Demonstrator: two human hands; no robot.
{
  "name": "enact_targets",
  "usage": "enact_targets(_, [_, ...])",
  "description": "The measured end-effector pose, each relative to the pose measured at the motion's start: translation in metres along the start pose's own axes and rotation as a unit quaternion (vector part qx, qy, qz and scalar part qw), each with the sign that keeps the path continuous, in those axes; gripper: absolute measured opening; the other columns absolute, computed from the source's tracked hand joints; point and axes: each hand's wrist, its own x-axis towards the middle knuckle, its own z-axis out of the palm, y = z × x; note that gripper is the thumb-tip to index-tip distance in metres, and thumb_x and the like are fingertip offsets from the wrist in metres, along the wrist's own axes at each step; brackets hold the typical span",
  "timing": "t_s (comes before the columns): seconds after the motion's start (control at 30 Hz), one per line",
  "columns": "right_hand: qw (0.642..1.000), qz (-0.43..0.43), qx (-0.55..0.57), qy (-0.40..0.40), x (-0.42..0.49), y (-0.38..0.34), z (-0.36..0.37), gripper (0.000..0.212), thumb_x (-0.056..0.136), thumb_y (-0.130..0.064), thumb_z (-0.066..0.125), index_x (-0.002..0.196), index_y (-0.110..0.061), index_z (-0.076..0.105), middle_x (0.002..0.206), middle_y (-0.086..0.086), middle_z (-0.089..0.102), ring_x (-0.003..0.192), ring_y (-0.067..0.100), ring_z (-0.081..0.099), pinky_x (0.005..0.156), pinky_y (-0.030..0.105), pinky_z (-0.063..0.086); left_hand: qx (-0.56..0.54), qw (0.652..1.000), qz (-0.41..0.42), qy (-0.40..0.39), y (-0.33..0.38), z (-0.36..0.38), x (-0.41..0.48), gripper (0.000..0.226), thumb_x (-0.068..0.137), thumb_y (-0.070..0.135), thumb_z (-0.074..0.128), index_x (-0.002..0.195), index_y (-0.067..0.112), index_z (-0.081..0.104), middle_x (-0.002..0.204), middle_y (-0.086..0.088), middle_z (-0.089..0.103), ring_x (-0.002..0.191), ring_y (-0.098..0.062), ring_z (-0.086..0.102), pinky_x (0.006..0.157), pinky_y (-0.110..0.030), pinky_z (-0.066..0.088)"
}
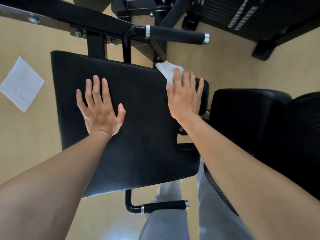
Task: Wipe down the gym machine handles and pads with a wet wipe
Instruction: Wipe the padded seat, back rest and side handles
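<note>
Head view looks straight down on a large black pad point(138, 118) of the machine. The left hand point(100, 110) lies flat on the middle of the pad, fingers straight and spread wide, holding nothing. The right hand point(183, 96) presses a white wet wipe point(168, 70) onto the pad's far right corner, fingers straight and slightly apart. The hand covers most of the wipe, so only its crumpled far end shows. The right forearm hides part of the pad's right edge.

Beyond the pad runs the upper handle point(176, 36), a black grip with metal ends. The lower handle point(164, 206) juts out below the pad's near edge, in front of grey trouser legs point(166, 226). A second black cushion point(251, 118) at the right is dark, cut off by the picture's edge and hard to make out. A white square sheet point(21, 84) lies on the tan floor point(225, 66), well apart from the pad.
</note>
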Motion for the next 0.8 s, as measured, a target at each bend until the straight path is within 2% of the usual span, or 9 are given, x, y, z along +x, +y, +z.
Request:
enact_targets(0.1, [0.999,0.045,0.01,-0.014,-0.007,0.006,0.001,0.058,0.108,-0.043,0.019,0.162,-0.022,0.013,0.166,0.011,0.023,0.155,0.031,0.016,0.124,0.055,0.008,-0.001,1.0,0.0,0.002,-0.001,-0.001,0.0,0.083,0.098,0.048,0.043,0.162,0.009,0.006,0.17,-0.015,0.006,0.157,-0.035,0.006,0.125,-0.061,0.007])
enact_targets(0.2, [0.998,0.044,0.03,0.025,-0.009,0.003,0.001,0.059,0.107,-0.038,0.03,0.161,-0.014,0.02,0.166,0.014,0.022,0.154,0.032,0.019,0.124,0.053,0.014,0.002,1.0,0.004,0.008,-0.002,0.0,0.0,0.083,0.098,0.048,0.042,0.162,0.009,0.007,0.17,-0.015,0.007,0.157,-0.036,0.007,0.125,-0.06,0.006])
enact_targets(0.3, [0.994,-0.04,0.082,0.062,-0.007,-0.002,0.004,0.055,0.105,-0.021,0.044,0.157,-0.016,0.03,0.162,0.013,0.033,0.15,0.033,0.029,0.123,0.049,0.025,0.007,1.0,0.005,0.009,-0.003,0.002,0.0,0.083,0.098,0.049,0.041,0.163,0.009,0.008,0.17,-0.015,0.008,0.157,-0.036,0.007,0.125,-0.06,0.007])
enact_targets(0.37, [0.989,-0.085,0.1,0.068,-0.004,-0.006,0.007,0.054,0.103,-0.015,0.049,0.155,-0.016,0.035,0.16,0.013,0.037,0.149,0.034,0.031,0.123,0.049,0.026,0.01,1.0,0.005,0.007,-0.003,0.002,0.0,0.083,0.098,0.05,0.04,0.163,0.01,0.008,0.17,-0.015,0.008,0.157,-0.035,0.007,0.125,-0.06,0.007])
enact_targets(0.47, [0.983,-0.137,0.095,0.075,0.005,-0.013,0.007,0.055,0.101,-0.016,0.051,0.155,-0.018,0.037,0.158,0.013,0.04,0.147,0.036,0.034,0.122,0.053,0.026,0.012,1.0,0.007,0.008,-0.002,0.004,0.001,0.082,0.098,0.05,0.039,0.163,0.01,0.008,0.17,-0.015,0.008,0.157,-0.035,0.008,0.125,-0.06,0.007])
enact_targets(0.57, [0.978,-0.183,0.079,0.056,0.017,-0.023,0.0,0.063,0.1,-0.018,0.051,0.158,-0.026,0.03,0.158,0.008,0.04,0.145,0.036,0.036,0.118,0.058,0.027,0.011,1.0,0.008,0.01,-0.002,0.004,0.001,0.082,0.098,0.05,0.039,0.163,0.01,0.008,0.17,-0.015,0.008,0.157,-0.036,0.008,0.125,-0.06,0.007])
enact_targets(0.63, [0.976,-0.197,0.074,0.055,0.023,-0.025,-0.002,0.06,0.101,-0.021,0.048,0.158,-0.027,0.029,0.154,0.007,0.044,0.141,0.031,0.04,0.117,0.055,0.03,0.011,1.0,0.009,0.013,-0.003,0.005,0.001,0.081,0.098,0.05,0.038,0.163,0.011,0.009,0.17,-0.015,0.009,0.157,-0.036,0.008,0.125,-0.06,0.007])
enact_targets(0.7, [0.981,-0.171,0.074,0.062,0.025,-0.019,-0.001,0.05,0.105,-0.027,0.038,0.154,-0.022,0.035,0.144,0.007,0.052,0.134,0.027,0.047,0.118,0.048,0.032,0.009,1.0,0.011,0.017,-0.003,0.006,0.001,0.08,0.098,0.05,0.036,0.163,0.011,0.01,0.17,-0.015,0.01,0.157,-0.036,0.009,0.125,-0.06,0.008])
enact_targets(0.8, [0.992,-0.07,0.07,0.073,0.019,0.0,0.003,0.044,0.107,-0.032,0.029,0.143,-0.014,0.046,0.129,0.009,0.06,0.124,0.027,0.052,0.116,0.045,0.033,0.005,1.0,0.013,0.018,-0.003,0.005,0.0,0.079,0.098,0.051,0.033,0.163,0.011,0.011,0.17,-0.015,0.011,0.156,-0.037,0.01,0.125,-0.06,0.008])
